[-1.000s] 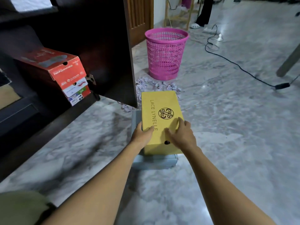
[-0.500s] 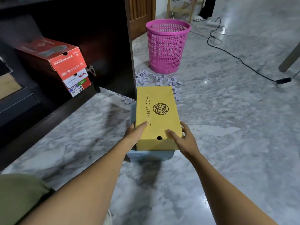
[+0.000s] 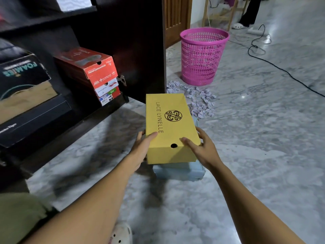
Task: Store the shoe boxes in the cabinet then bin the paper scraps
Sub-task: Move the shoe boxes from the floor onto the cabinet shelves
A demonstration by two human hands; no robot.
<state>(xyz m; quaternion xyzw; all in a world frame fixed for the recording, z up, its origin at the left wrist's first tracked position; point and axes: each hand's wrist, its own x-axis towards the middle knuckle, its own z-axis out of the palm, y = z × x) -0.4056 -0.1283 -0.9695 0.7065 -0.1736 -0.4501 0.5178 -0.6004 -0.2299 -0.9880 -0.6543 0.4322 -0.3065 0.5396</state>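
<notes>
On the grey marble floor (image 3: 255, 138), seen from the head camera, a yellow cardboard shoe box (image 3: 173, 120) printed "LACE LYNELLE" sits over a pale blue shoe box (image 3: 177, 171); whether the two touch cannot be told. The left hand (image 3: 142, 148) grips its near left corner and the right hand (image 3: 202, 148) its near right corner, thumbs curled over the lid. The box's long axis runs away from the person, and the short end with a round hole faces them. The open dark wooden cabinet (image 3: 137, 41) at left holds a red cardboard shoe box (image 3: 91, 66) stacked on another, and a black "FOAMIES" box (image 3: 22, 74). Crumpled pale paper scraps (image 3: 200, 101) lie on the floor in front of a pink plastic mesh basket (image 3: 202, 55).
</notes>
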